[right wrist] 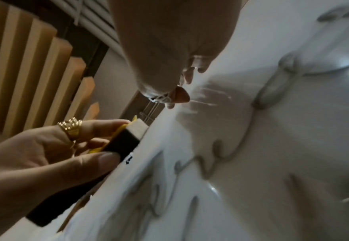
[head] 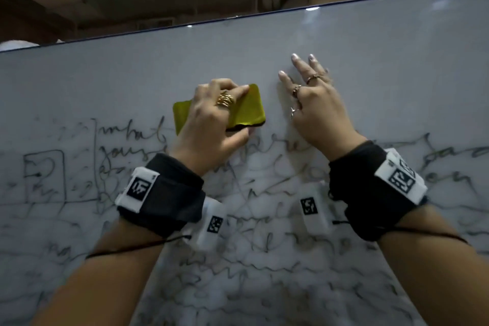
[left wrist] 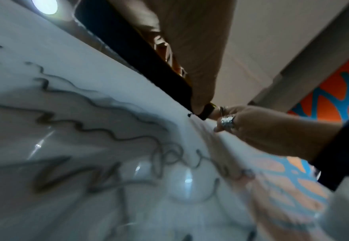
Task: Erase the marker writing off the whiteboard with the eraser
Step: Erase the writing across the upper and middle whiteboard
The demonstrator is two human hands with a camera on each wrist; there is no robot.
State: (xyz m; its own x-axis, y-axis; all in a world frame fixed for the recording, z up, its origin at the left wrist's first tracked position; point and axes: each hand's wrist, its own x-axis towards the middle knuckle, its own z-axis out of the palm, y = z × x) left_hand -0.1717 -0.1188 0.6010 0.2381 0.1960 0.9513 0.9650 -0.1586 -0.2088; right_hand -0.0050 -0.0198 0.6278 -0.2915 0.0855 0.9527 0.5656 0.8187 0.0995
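the whiteboard (head: 370, 66) fills most of the head view, and everything here is placed against it. the left hand (head: 211, 124) grips the eraser (head: 251, 107), fingers curled over its yellow back and thumb clamped along its lower edge. the eraser lies flat against the whiteboard, its dark felt face on the surface, at the boundary between the wiped upper band of the whiteboard and the marker writing (head: 132, 140) that covers the lower part. in the right wrist view the eraser (right wrist: 120, 145) shows its black felt edge touching the board, with a gold ring (right wrist: 71, 126) on the finger above it. the right hand (head: 312, 103) rests just beside the eraser on the wiped band of the whiteboard, fingers spread and straight, fingertips touching the surface, holding nothing. both wrists wear black bands with white tagged blocks (head: 140, 188). grey cursive strokes (left wrist: 99, 130) run across the whiteboard below both hands, smeared in places.
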